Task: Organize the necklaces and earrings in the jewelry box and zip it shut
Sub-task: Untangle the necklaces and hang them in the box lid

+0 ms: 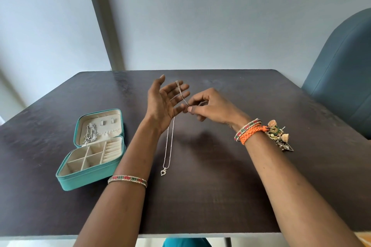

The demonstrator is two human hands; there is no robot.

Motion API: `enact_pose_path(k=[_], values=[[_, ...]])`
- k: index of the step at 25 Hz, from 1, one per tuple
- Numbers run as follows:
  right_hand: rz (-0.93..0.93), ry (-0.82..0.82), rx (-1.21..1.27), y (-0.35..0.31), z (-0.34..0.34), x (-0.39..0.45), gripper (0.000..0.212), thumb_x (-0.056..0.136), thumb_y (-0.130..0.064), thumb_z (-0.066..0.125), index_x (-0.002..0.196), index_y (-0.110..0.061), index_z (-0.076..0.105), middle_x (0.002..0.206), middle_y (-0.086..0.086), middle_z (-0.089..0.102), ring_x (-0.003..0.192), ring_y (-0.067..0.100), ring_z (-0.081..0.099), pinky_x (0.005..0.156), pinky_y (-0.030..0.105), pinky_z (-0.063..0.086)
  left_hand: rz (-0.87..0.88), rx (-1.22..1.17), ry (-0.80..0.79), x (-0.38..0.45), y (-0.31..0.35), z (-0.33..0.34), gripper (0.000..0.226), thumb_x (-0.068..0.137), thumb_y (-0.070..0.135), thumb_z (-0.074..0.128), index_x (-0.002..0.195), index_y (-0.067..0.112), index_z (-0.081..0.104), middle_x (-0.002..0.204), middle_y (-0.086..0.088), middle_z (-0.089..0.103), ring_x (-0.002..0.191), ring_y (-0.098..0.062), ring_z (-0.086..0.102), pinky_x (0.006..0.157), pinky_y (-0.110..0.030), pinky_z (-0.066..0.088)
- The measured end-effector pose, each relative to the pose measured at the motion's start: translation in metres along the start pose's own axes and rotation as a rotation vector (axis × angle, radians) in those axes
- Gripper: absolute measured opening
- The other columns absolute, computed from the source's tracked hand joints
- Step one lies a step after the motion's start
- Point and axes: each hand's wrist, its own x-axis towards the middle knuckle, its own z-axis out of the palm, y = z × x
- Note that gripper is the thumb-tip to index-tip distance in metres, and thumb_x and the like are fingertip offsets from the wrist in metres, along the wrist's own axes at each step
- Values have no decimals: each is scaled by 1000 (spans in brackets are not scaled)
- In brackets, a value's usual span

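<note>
A thin silver necklace [168, 142] with a small heart pendant hangs over the table's middle. Its chain is draped across the straight fingers of my raised left hand [164, 104], palm turned toward me. My right hand [208, 106] pinches the chain between thumb and forefinger beside the left fingertips. The teal jewelry box [70, 181] lies open at the left, with a silver chain [89, 133] hung in its lid and cream compartments below. A heap of gold earrings [279, 135] lies on the table behind my right wrist.
The dark wooden table [220, 196] reaches to a pale wall at the back. A blue-grey padded chair [341, 78] stands at the far right corner. The table's near edge runs just under my forearms.
</note>
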Motion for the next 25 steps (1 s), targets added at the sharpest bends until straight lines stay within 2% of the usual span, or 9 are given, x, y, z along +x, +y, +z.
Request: enact_pose_path(k=[3,6,9,13,16,20,25], values=[[-61,84,8,-1,-3,0,8,86,-11,67,82,-16,72,68,1,64,58,10,56,54,27,51,-78,279,-33,-3,-1,6,48,96,45,28,101,10,60,87,-3,62,68,-13,58,49,-22,39],[-62,170,70,1,-12,-1,11,87,-14,67,79,-21,70,68,2,66,54,5,53,47,23,47,-135,266,-132,-5,-6,8,46,95,45,30,92,10,59,77,-2,56,61,-11,53,41,-18,32],[-18,243,103,6,-15,-1,5,86,-17,68,83,-20,71,67,-4,65,56,5,57,46,22,45,-133,297,-166,-4,-7,10,43,96,44,30,88,9,55,69,-1,51,53,-9,46,37,-17,22],[-13,319,108,7,-8,0,4,85,-18,70,87,-15,73,76,1,68,65,9,61,44,18,45,-176,389,-183,-6,-6,7,44,95,47,30,85,11,55,65,0,50,50,-9,47,37,-16,21],[10,367,167,10,-9,1,5,86,-14,68,84,-15,72,78,4,69,66,10,60,45,21,46,-180,369,-242,-7,-6,7,52,94,49,28,91,9,61,63,0,53,51,-9,49,37,-16,23],[103,363,240,18,-14,1,18,95,-18,55,96,-13,71,89,5,68,73,10,61,54,25,54,-99,246,-208,-5,-4,8,57,95,50,30,113,5,59,69,0,59,53,-7,52,34,-15,22],[272,180,444,15,-12,2,24,97,-31,50,98,-16,69,88,0,69,83,14,62,65,28,53,-117,261,-229,-9,-4,9,59,93,57,32,115,8,57,75,0,59,58,-6,53,32,-12,20]])
